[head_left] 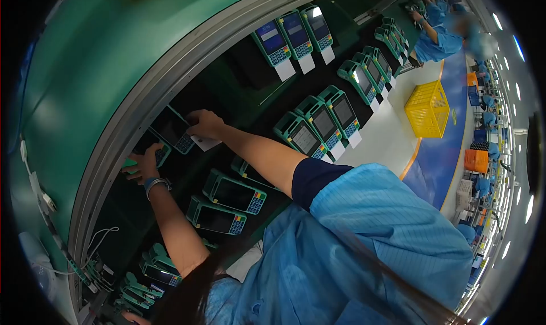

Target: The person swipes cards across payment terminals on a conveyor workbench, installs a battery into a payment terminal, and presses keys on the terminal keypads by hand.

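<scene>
My left hand [145, 163] has its fingers spread over a green card terminal [163, 153], partly hidden beneath it; a bracelet is on the wrist. My right hand [206, 124] is closed, fingers bent around the edge of a white card [205, 143] at the keypad end of a dark-screened terminal [170, 128]. That terminal lies between my two hands. Nearer my body, two more green terminals [234, 195] [219, 218] lie with dark screens and no cards showing.
Rows of terminals with white cards [310, 134] [281, 37] stand on the dark bench to the right. A metal rail [116, 145] runs along the far edge. Beyond are a yellow crate [427, 110] and a co-worker [441, 40]. Another person's hand [135, 318] shows at bottom left.
</scene>
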The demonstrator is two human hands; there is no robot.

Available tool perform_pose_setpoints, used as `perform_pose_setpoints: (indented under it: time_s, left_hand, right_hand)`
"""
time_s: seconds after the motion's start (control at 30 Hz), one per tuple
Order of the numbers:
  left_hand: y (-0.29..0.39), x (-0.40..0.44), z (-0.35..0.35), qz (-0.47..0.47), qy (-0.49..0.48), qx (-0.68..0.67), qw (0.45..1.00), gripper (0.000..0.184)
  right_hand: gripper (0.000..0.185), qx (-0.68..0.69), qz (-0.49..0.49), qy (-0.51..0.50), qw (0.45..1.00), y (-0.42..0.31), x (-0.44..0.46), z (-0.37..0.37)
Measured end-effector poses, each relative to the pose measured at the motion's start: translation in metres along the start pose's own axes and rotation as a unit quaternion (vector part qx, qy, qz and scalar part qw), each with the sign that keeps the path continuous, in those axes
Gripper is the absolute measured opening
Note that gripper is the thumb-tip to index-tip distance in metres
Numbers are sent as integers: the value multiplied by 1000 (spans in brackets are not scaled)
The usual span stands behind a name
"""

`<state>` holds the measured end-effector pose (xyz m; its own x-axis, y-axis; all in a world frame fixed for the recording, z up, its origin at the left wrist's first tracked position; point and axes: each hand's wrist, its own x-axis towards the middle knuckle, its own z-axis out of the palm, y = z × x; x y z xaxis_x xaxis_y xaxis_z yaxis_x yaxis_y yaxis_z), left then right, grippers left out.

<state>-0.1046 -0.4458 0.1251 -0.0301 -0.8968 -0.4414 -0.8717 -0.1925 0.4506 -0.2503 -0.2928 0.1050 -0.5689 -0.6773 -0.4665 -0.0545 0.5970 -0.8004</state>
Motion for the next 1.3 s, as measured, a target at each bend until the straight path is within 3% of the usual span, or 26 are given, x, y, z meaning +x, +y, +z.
perform_pose_setpoints:
  time_s: [0.67,1.3]
  left_hand:
    - [-7,5,12,17,46,-15,999,128]
    - [-3,-1,9,10,30,-27,999,127]
  right_hand:
    - [54,22,-24,3,999,10,6,5]
    - [51,9,-17,-2,1000,5,2,4]
